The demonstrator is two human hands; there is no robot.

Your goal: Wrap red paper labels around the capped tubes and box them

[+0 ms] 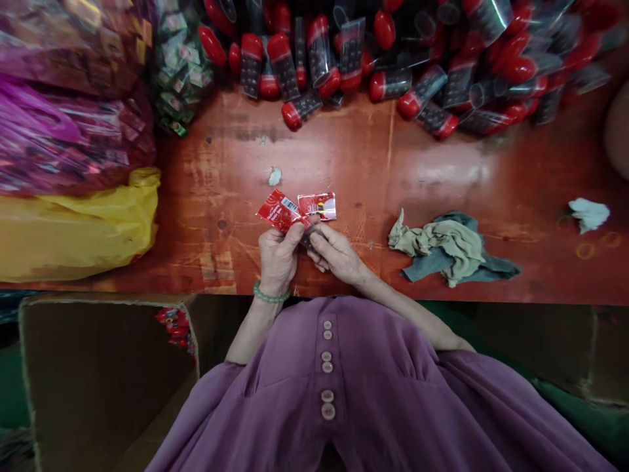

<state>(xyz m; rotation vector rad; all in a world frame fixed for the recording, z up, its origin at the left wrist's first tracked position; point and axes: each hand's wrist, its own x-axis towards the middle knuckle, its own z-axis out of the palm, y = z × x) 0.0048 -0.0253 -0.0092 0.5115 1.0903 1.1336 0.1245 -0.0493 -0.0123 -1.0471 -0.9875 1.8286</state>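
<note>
My left hand (278,257) is closed on a small red printed card (280,210) with a barcode, holding it up over the near edge of the red table (373,170). My right hand (334,252) pinches a second red-and-white card (318,206) right beside the first; the two cards touch or overlap where my fingers meet. A green bead bracelet (270,295) sits on my left wrist. Something dark shows between my fingers but I cannot make it out.
A heap of red-and-black items in clear plastic (393,59) lines the table's far edge. Pink and yellow plastic bags (73,196) stand at the left. A crumpled rag (449,246) and a white scrap (588,213) lie at the right. An open cardboard box (103,373) sits below left.
</note>
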